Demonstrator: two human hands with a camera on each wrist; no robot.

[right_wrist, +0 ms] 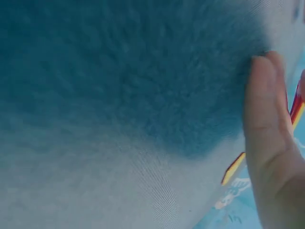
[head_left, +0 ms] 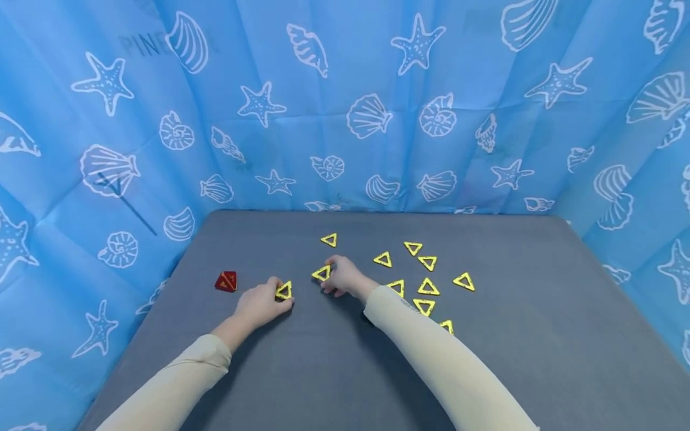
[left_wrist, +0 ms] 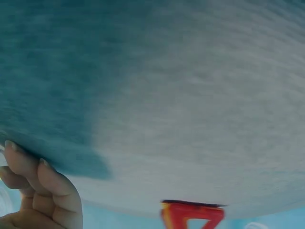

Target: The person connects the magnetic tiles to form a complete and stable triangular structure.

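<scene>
My left hand point(head_left: 261, 304) pinches a hollow yellow triangle point(head_left: 284, 291) between thumb and fingers, close over the grey table. To its right, my right hand point(head_left: 347, 276) grips another yellow triangle point(head_left: 321, 273) at its right side. A small gap separates the two triangles. In the left wrist view, the curled fingers point(left_wrist: 58, 191) show at lower left, and a red triangle point(left_wrist: 193, 212) with a yellow edge is cut off at the bottom. The right wrist view has the fingers point(right_wrist: 267, 109) at the right, with a red-and-yellow piece point(right_wrist: 298, 112) partly hidden behind them.
Dark red pieces point(head_left: 226, 281) lie left of my left hand. Several loose yellow triangles point(head_left: 428, 287) are spread to the right, some partly behind my right sleeve point(head_left: 447, 359). One more triangle point(head_left: 329, 239) lies farther back. A blue shell-print curtain point(head_left: 345, 149) surrounds the grey table point(head_left: 539, 335).
</scene>
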